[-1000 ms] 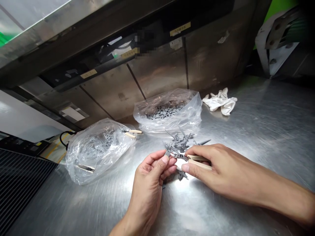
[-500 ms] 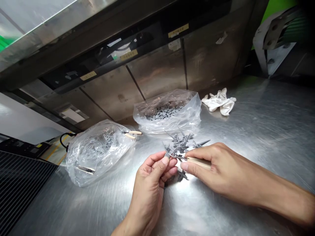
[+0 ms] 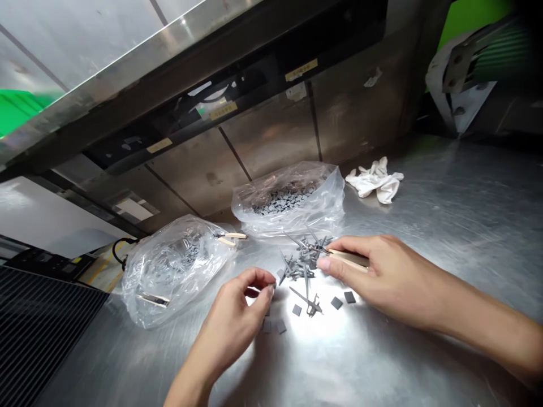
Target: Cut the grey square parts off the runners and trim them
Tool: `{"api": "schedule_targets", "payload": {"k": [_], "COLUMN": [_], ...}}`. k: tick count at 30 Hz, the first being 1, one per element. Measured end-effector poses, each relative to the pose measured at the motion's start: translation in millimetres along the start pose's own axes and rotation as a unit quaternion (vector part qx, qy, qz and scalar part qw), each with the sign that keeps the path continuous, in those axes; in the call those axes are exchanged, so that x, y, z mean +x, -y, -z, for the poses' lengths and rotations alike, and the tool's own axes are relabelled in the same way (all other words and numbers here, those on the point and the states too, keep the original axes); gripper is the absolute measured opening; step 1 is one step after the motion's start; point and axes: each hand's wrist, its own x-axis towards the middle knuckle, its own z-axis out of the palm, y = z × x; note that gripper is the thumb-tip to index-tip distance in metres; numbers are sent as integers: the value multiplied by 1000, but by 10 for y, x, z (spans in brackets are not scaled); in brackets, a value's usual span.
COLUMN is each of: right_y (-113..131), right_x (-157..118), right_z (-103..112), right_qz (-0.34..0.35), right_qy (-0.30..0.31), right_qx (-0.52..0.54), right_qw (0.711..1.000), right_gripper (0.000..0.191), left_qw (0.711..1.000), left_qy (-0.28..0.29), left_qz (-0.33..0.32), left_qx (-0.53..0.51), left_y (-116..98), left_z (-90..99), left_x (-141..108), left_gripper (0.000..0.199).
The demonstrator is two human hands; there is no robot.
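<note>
My right hand is closed around the cream handles of a pair of nippers, whose slim metal jaws point left over a pile of grey plastic sprues. Left of the pile, my left hand is low over the table with thumb and forefinger pinched; what sits at their tips is too small to make out. Flat square grey pieces lie between the hands, among them one tile near my right hand and another tile near my left. A forked sprue lies in front of the pile.
A clear plastic bag full of grey pieces stands behind the pile. Another bag at left holds fewer pieces, with cream-handled nippers on its edge and a cream-and-dark tool on its front. White gloves lie at the back right.
My hands have moved apart: the left went down and left, away from the nippers, while the right rose slightly with them. Square pieces on the table, covered before, now show.
</note>
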Motion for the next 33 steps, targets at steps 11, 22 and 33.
{"api": "schedule_targets", "payload": {"k": [11,22,33], "right_y": [10,5,-19], "right_x": [-1,27,54], "right_z": [-10,109,131], "right_qz": [15,14,36], "right_qy": [27,-23,-53], "right_qx": [-15,2,15], "right_qw": [999,1000,998], "right_gripper": [46,41,39], "left_qw": [985,919,916], "left_qy": [-50,43,50], "left_qz": [-123,-246,-200], "left_qx": [108,306,343], "left_y": [253,76,-84], "left_z": [-260,-164,-54], "left_x": [331,376,345], "left_gripper": [31,44,16]}}
